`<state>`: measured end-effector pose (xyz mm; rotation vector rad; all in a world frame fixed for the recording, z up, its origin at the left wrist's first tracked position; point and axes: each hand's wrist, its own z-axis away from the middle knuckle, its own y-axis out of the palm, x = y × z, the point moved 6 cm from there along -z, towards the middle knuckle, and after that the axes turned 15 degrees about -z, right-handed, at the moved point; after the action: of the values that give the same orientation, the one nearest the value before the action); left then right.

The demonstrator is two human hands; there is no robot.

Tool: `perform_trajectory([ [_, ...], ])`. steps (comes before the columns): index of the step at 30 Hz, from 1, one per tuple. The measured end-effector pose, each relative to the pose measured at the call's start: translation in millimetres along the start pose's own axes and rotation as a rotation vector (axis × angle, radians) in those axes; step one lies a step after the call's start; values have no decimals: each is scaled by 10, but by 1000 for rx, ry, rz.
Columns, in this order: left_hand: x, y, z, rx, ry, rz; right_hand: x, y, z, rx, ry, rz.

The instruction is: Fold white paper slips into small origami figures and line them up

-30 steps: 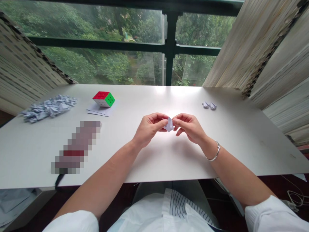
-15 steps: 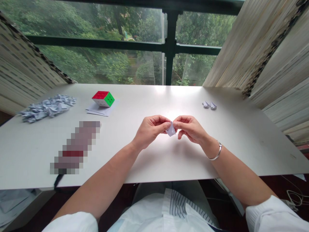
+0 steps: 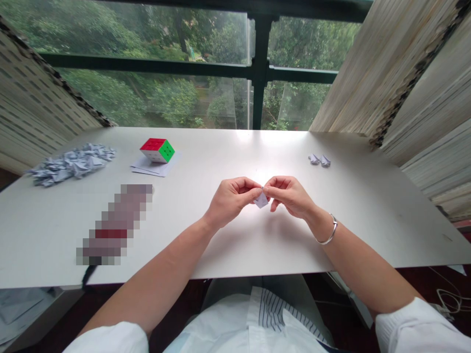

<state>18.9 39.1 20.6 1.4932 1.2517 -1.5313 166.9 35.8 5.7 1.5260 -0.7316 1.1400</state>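
Note:
A small folded piece of white paper [image 3: 261, 201] is held above the table between both hands. My left hand [image 3: 235, 197] pinches its upper left side between thumb and fingers. On the other side, my right hand [image 3: 289, 195] grips the top of the paper with thumb and forefinger, its lower fingers curled beneath. The fingertips nearly meet and hide the paper's upper part. Two small folded paper pieces [image 3: 319, 160] lie on the right of the table.
On the white table [image 3: 235, 255] sits a heap of folded papers [image 3: 75, 163] at the far left. A puzzle cube [image 3: 158, 150] rests on flat paper sheets [image 3: 142, 169]. Nearer me lies a blurred-out long object [image 3: 114, 223] with a black strap. Curtains [image 3: 342, 83] flank the window.
The folded paper has turned slightly between my fingers and shows a flatter face. My left hand has shifted a little to the right; the right hand is almost still.

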Motion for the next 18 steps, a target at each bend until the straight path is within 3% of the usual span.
perform_trajectory([
  [11, 41, 32, -6, -9, -6, 11, 36, 28, 5, -30, -72, 48],
  [18, 67, 15, -19, -56, -45, 58, 32, 15, 4, -17, -38, 12],
])
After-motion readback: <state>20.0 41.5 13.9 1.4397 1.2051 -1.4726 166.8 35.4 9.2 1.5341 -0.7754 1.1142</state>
